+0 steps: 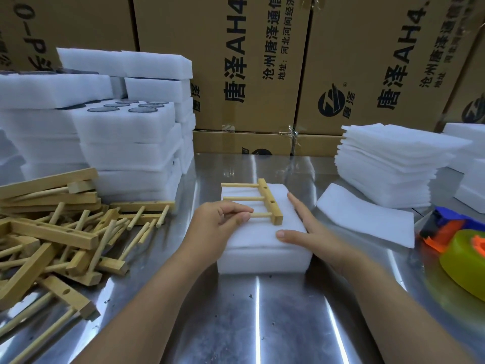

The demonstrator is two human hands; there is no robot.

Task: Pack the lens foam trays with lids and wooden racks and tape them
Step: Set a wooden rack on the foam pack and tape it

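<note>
Desk (262, 311) is bare steel and crowded on both flanks.

- Left of frame: loose pile of wooden racks (52, 232), bars and dowels crossed every way. Its nearest dowels lie near the left hand's forearm but are not touching it.
- Upper left: stacks of foam trays (126, 143). The front stack's top tray is uncovered, with dark round lenses (143, 109) in its pockets.
- Back: cardboard boxes (236, 61) form a wall along the desk's far edge.
- Right: stack of foam lids (388, 164), with one loose lid sheet (367, 219) flat on the desk just beside the work piece.
- Far right edge: tape dispenser (462, 248), blurred, with blue, orange and green parts.
- Nothing lies between the hands and the work piece.

The work piece is centre frame: a foam tray (262, 258) on the desk with a lid (262, 232) on top. A wooden rack (267, 200) lies flat on the lid, toward its far half. The rack's bar runs up-frame, tilted slightly so its near end sits further right. Its three dowels point toward frame left, roughly parallel to the desk's near edge.

- Left hand (215, 224): fingers curled, pinching the free end of the nearest dowel.
- Right hand (315, 232): flat, fingers straight along the lid's right edge, thumb on the near right corner.
</note>
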